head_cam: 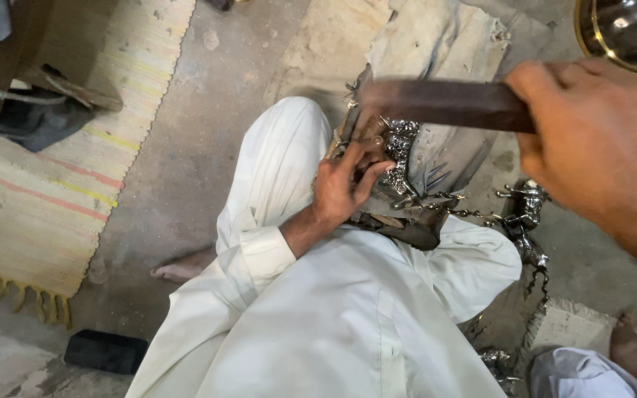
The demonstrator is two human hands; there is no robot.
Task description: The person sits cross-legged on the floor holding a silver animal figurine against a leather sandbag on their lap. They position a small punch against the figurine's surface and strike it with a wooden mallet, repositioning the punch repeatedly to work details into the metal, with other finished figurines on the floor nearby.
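- While the left hand point(344, 188) curls over a silvery ornamental metal piece point(399, 151), its fingers pinch that piece against a worn block on the person's lap, with a thin dark tool point(352, 121) rising from between the fingers.
- Bumpy and bright, the metal piece has a cast, knobbly surface with small spikes along its edge; a fine chain point(473, 214) trails from it away from the person's knee.
- Just beyond the metal piece, the right hand point(599, 140) is raised close to the camera, wrapped firmly round one end of a flat, dark brown bar point(444, 103), which reaches over the metal piece and is blurred.
- Further along the chain from the metal piece lies a small shiny figurine point(528, 210), lumpy and reflective, on the bare concrete floor point(193, 125).
- Behind the metal piece spreads a dusty, creased grey cloth point(444, 37).
- Well apart from the metal piece, on the far side of the white-clothed knee, a woven striped mat point(46, 177) with a yellow fringe covers the floor; a small black rectangular block point(105, 351) lies near its fringe.
- Past the right hand, a polished brass-rimmed bowl point(624, 29) shows at the frame's corner.
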